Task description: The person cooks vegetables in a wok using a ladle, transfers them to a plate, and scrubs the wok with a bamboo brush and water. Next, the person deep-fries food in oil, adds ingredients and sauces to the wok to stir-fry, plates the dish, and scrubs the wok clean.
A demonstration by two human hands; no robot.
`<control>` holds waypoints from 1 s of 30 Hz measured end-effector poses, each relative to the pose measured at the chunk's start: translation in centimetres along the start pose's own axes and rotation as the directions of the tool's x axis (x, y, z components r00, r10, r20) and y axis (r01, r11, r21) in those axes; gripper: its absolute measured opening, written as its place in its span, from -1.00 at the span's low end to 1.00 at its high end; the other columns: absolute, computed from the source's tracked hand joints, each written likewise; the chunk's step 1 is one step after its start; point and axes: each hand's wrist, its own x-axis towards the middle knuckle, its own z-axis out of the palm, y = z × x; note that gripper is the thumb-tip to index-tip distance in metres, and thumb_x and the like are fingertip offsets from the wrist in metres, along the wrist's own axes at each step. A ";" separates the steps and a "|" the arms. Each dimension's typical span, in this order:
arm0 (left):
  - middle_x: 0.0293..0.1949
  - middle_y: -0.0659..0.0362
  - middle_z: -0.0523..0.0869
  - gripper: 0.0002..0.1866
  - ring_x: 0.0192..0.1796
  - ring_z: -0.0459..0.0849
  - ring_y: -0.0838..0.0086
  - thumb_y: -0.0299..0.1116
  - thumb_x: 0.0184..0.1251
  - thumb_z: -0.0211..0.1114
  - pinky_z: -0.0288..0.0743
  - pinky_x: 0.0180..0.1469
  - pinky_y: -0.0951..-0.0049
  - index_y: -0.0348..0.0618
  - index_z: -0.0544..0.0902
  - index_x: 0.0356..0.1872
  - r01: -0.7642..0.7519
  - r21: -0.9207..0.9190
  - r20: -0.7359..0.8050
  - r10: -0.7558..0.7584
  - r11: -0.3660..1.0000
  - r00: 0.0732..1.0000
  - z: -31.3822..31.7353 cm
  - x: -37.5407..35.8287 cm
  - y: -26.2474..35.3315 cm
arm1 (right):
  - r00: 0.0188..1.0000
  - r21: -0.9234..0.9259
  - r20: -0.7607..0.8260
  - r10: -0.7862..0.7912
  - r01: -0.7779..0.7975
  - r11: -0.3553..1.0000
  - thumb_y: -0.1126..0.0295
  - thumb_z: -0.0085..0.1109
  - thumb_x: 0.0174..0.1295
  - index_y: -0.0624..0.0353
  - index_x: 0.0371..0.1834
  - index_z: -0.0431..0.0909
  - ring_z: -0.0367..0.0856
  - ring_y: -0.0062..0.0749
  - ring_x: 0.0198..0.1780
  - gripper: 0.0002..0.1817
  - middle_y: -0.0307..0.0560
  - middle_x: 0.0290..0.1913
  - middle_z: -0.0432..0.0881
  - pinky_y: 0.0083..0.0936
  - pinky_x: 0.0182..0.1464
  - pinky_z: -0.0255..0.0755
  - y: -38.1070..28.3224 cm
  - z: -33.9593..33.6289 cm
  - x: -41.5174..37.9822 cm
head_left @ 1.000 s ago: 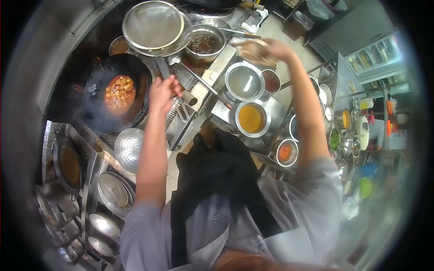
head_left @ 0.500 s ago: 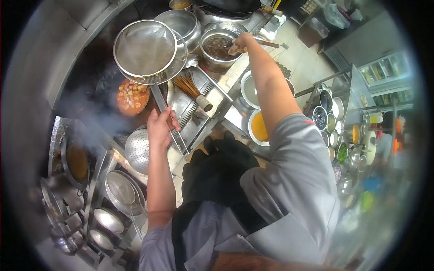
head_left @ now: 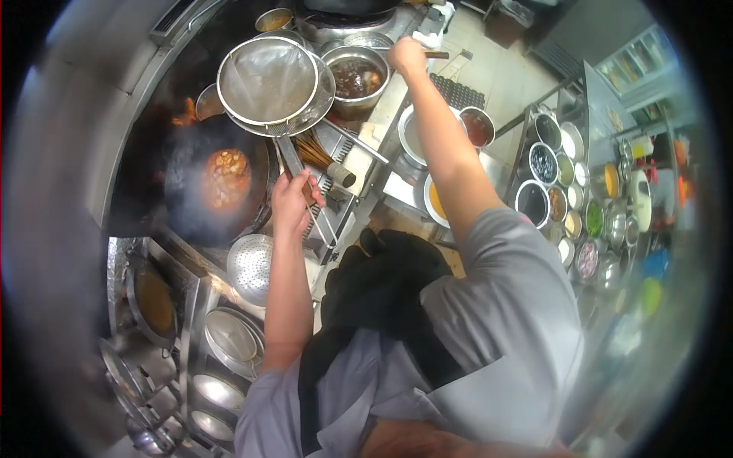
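Observation:
My left hand point(head_left: 292, 202) is closed round the handle of a round fine-mesh strainer point(head_left: 267, 80). Directly beneath it lies a wider wire strainer point(head_left: 324, 95), its handle running down to the same hand. My right hand point(head_left: 407, 57) grips a long-handled tool with a brown end point(head_left: 437, 54); I cannot make out its head. That hand is just beyond the rim of a metal pot point(head_left: 379, 95) of dark liquid, where a brown piece shows at the right side. To the left, a wok point(head_left: 183, 179) holds reddish, chunky food point(head_left: 227, 179) under steam.
A bamboo brush point(head_left: 336, 172) and a ladle handle point(head_left: 360, 143) lie beside the strainers. A perforated skimmer point(head_left: 250, 267) rests near my left forearm. Flames point(head_left: 185, 114) show behind the wok. Several ingredient bowls point(head_left: 544, 162) stand at the right.
The camera view has shifted, with the wok now more in sight. My right hand has drawn back from over the pot to beyond its rim. My left hand still holds the strainers.

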 end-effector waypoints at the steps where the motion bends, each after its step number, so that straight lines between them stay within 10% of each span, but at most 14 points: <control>1: -0.44 0.14 0.58 -0.85 -0.54 0.55 0.45 -0.42 0.37 0.24 0.48 -0.58 0.39 -0.27 0.52 -0.16 0.005 0.004 0.022 -0.005 1.000 1.000 0.5 0.6 -0.4 | 0.995 0.078 -0.095 -0.023 0.030 0.996 0.37 0.06 0.22 0.25 -0.08 0.66 0.68 0.10 0.02 -0.70 0.26 -0.06 0.69 -0.12 0.13 0.52 1.1 -2.6 -2.6; 6: -0.46 0.09 0.63 -0.88 -0.56 0.56 0.45 -0.44 0.37 0.18 0.53 -0.55 0.39 -0.30 0.54 -0.25 0.003 0.097 0.106 -0.013 0.995 0.994 5.4 4.3 -2.3 | 0.969 0.243 -0.230 -0.085 0.142 0.960 0.30 0.11 0.24 0.26 -0.23 0.68 0.67 0.23 -0.16 -0.75 0.32 -0.25 0.68 -0.06 -0.05 0.55 8.0 -12.6 -19.8; 12: -0.48 0.09 0.65 -0.84 -0.55 0.58 0.42 -0.41 0.36 0.17 0.50 -0.52 0.43 -0.30 0.59 -0.34 0.187 -0.034 0.216 -0.176 0.982 0.960 8.9 13.1 -9.7 | 0.910 0.265 0.393 -0.133 0.026 0.964 0.33 0.10 0.28 0.31 -0.34 0.67 0.65 0.25 -0.23 -0.74 0.35 -0.35 0.64 -0.04 -0.13 0.51 15.7 -17.0 -36.5; 16: -0.48 0.12 0.67 -0.81 -0.50 0.63 0.40 -0.36 0.39 0.13 0.64 -0.39 0.38 -0.25 0.59 -0.35 0.238 -0.141 0.187 -0.210 0.961 0.960 11.0 14.8 -12.5 | 0.840 0.250 0.532 -0.103 -0.039 0.967 0.29 0.09 0.29 0.32 -0.31 0.66 0.63 0.26 -0.17 -0.72 0.38 -0.32 0.64 -0.02 -0.05 0.49 21.5 -18.1 -43.8; 20: 0.04 -0.26 0.54 -0.20 0.03 0.65 -0.09 0.23 0.38 0.14 0.67 0.05 0.00 -0.49 0.36 0.16 0.262 -0.187 0.301 -0.198 0.947 0.933 11.1 11.5 -12.4 | 0.800 0.283 0.592 -0.099 -0.092 0.955 0.24 0.11 0.28 0.27 -0.24 0.69 0.64 0.24 -0.15 -0.70 0.36 -0.28 0.65 -0.03 -0.02 0.50 26.0 -18.0 -48.8; 21: 0.17 -0.31 0.43 -0.03 0.12 0.61 -0.14 0.35 0.33 0.08 0.61 0.12 -0.08 -0.52 0.22 0.29 0.205 -0.152 0.070 -0.196 0.967 0.978 11.9 9.2 -12.7 | 0.784 0.280 0.609 -0.119 -0.072 0.957 0.24 0.11 0.28 0.27 -0.24 0.69 0.64 0.24 -0.15 -0.70 0.36 -0.28 0.65 -0.03 -0.02 0.50 27.0 -17.5 -49.7; 24: -0.23 -0.09 0.68 -0.36 -0.20 0.73 0.15 0.23 0.48 -0.01 0.66 -0.14 0.15 -0.30 0.50 -0.02 0.075 0.073 0.164 -0.086 0.995 0.983 8.0 5.1 -18.7 | 0.705 0.303 0.679 -0.206 -0.013 0.953 0.21 0.13 0.27 0.24 -0.22 0.71 0.65 0.23 -0.14 -0.69 0.36 -0.26 0.66 -0.04 -0.01 0.50 29.6 -14.7 -50.2; 27: -0.49 0.07 0.67 -0.61 -0.46 0.67 0.29 -0.07 0.53 0.01 0.56 -0.36 0.36 -0.19 0.60 -0.31 0.260 0.124 0.285 -0.285 0.958 0.915 4.5 -5.2 -26.8 | 0.559 0.233 0.791 -0.250 0.103 0.967 0.19 0.12 0.26 0.31 -0.24 0.71 0.66 0.21 -0.14 -0.64 0.39 -0.26 0.66 -0.06 0.01 0.51 30.8 -8.6 -49.3; 30: -0.53 0.15 0.64 -0.73 -0.58 0.61 0.45 -0.23 0.52 0.07 0.46 -0.55 0.46 -0.19 0.62 -0.28 0.344 0.449 -0.061 -0.356 0.825 0.933 0.5 -17.3 -30.1 | 0.576 0.126 0.765 -0.286 0.301 0.945 0.16 0.11 0.23 0.37 -0.31 0.67 0.66 0.26 -0.11 -0.60 0.37 -0.26 0.67 -0.03 0.02 0.52 29.1 -1.1 -45.7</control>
